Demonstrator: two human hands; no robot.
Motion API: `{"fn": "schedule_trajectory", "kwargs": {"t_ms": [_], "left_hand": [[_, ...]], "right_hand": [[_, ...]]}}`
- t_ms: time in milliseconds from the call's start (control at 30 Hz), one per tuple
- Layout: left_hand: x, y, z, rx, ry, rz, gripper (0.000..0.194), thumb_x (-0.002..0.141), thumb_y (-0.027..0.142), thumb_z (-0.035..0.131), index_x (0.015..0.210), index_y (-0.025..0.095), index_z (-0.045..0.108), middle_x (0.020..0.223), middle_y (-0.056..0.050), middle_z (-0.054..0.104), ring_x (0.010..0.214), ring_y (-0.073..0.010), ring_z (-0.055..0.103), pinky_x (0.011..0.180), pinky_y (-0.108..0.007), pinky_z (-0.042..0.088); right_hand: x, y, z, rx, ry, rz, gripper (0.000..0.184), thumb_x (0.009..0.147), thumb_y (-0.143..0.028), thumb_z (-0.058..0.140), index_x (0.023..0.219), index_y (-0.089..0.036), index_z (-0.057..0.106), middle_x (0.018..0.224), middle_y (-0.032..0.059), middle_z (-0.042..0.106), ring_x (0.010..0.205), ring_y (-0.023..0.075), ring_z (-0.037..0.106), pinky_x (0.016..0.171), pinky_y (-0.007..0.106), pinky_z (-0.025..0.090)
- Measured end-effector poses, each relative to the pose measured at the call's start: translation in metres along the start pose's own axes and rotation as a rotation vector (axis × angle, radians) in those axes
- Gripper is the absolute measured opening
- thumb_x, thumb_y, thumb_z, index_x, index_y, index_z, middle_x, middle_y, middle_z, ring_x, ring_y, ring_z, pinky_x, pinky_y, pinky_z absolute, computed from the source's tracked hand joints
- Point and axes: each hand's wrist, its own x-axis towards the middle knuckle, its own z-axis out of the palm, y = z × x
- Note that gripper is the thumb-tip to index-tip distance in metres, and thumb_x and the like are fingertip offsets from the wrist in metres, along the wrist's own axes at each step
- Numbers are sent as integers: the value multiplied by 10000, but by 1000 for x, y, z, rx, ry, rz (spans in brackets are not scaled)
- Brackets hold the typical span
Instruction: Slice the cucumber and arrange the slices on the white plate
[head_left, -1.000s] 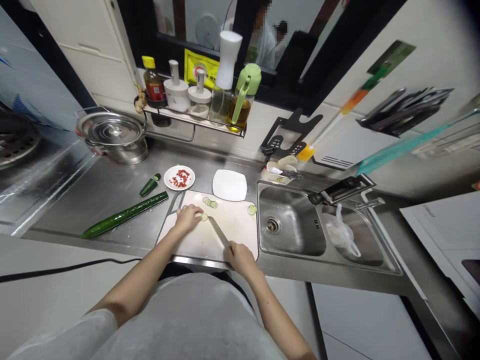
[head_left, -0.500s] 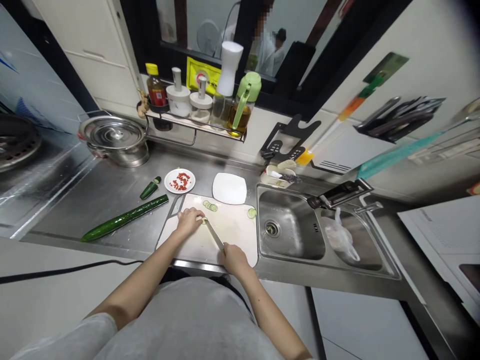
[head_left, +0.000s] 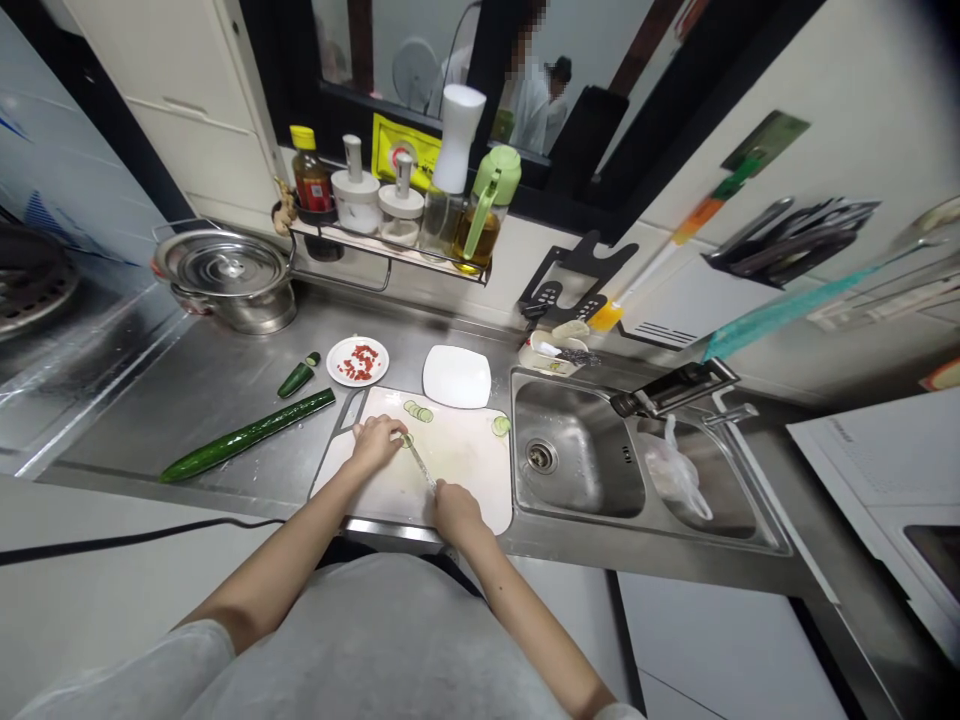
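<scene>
On the cutting board (head_left: 465,480), a cucumber slice (head_left: 406,440) touches the left hand's (head_left: 377,442) curled fingers (head_left: 395,426).

This is looking like a kitchen: a double sink (head_left: 578,445) is sitting in a steel counter (head_left: 247,385), a rack (head_left: 390,243) is carrying seasoning bottles and jars, and a lidded pot (head_left: 255,300) is standing near the wall.

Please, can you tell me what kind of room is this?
It looks like a kitchen, perhaps a home one: there is a steel double sink, a rack of seasoning bottles, and a chopping board with cucumber slices.
</scene>
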Motion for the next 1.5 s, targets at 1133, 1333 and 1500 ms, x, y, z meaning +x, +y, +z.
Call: {"fn": "schedule_trajectory", "kwargs": {"t_ms": [1133,1333,1500], "left_hand": [[-21,35,0,-31,20,22,105,818,219,528,862,220,623,921,-35,706,952,-234,598,878,-389,294],[-59,37,9,-131,-69,134,135,810,286,541,850,239,662,885,-21,719,918,-222,618,902,-386,300],[-46,4,-8,-142,99,-55,174,829,292,515,903,251,668,904,-15,725,916,-225,637,911,-407,311]], "right_hand": [[-23,64,19,275,95,32,261,879,-172,404,950,-122,650,867,110,692,791,170,599,629,236,320],[-20,80,21,348,91,56,271,881,-178,399,962,-115,650,765,69,673,737,153,571,642,225,314],[-17,78,19,342,91,55,284,882,-178,393,980,-116,652,782,75,674,727,156,566,652,232,314]]}}
